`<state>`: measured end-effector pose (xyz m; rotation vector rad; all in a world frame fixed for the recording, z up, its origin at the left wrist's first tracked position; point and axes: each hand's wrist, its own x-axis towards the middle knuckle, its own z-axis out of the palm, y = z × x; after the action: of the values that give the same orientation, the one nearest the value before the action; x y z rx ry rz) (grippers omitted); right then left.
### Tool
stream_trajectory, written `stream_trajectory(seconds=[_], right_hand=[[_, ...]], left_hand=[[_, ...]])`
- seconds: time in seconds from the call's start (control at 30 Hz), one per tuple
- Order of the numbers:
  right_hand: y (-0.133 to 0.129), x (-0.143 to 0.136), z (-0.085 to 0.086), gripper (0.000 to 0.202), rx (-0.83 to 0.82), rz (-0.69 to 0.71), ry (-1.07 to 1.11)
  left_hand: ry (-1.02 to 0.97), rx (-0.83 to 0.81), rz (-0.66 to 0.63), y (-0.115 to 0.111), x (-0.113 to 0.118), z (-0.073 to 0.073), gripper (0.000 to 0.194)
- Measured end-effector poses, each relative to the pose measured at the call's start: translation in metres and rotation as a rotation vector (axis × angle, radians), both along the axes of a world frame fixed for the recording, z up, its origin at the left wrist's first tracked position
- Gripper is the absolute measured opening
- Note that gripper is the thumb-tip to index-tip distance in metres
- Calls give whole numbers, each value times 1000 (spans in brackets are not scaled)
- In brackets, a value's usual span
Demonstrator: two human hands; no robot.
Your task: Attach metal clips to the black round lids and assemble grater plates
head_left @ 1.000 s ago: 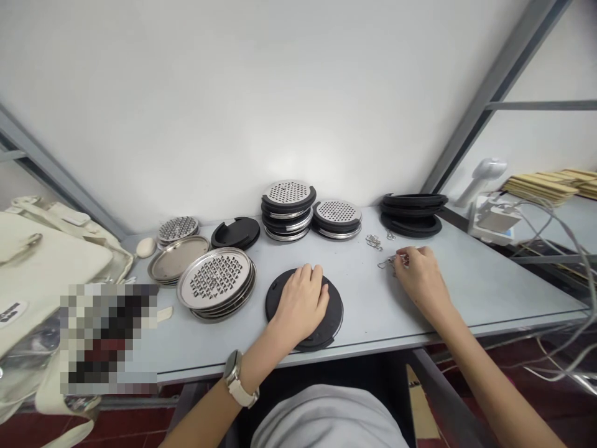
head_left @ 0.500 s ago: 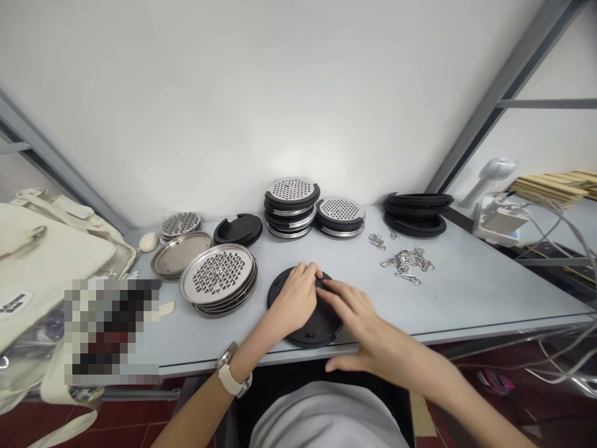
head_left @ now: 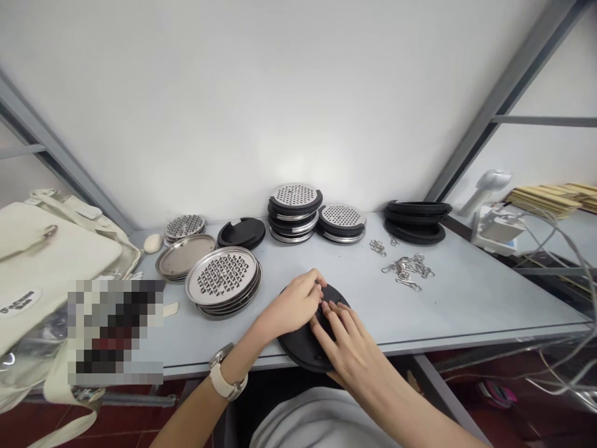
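Bright, even light leaves soft glare on the wall [head_left: 298, 158] above the far edge of the surface [head_left: 410, 317] and faint shadows; the floor [head_left: 124, 429] is dim. Detail sinks in the dark disc [head_left: 298, 347]. Wide-angle distortion slants the posts [head_left: 517, 71]; pixelation [head_left: 115, 333] masks the near left corner.

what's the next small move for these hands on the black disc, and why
Probably press with the right hand while the left hand steadies the black disc. Both hands are on it, their fingertips close together toward its far side, which would suit a small two-handed push. What lies under the fingers is hidden.
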<state>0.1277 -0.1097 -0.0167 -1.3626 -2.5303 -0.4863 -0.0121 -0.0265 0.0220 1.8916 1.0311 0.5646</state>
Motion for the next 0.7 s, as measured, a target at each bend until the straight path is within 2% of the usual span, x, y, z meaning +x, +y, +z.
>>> stream_trajectory(seconds=[0.07, 0.2, 0.3, 0.33, 0.4, 0.53, 0.63, 0.7], right_hand=[[0, 10, 8, 76, -7, 54, 35], [1, 42, 41, 52, -115, 105, 181], [11, 72, 63, 23, -223, 30, 379], [17, 81, 67, 22, -250, -23, 459], [35, 99, 69, 28, -310, -113, 585], [83, 129, 59, 36, -192, -387, 817], [122, 145, 53, 36, -195, -443, 1266], [149, 153, 54, 32, -282, -454, 1601]], left_hand=[[-65, -10, 15, 4, -2, 5, 22], [-146, 43, 107, 8, -12, 20, 23], [-182, 87, 173, 9, -20, 31, 20], [-202, 92, 176, 10, -23, 33, 19], [-234, 101, 183, 13, -25, 34, 18], [-243, 93, 175, 16, -23, 28, 17], [-243, 60, 153, 16, -21, 26, 17], [-228, 42, 146, 14, -19, 26, 18]])
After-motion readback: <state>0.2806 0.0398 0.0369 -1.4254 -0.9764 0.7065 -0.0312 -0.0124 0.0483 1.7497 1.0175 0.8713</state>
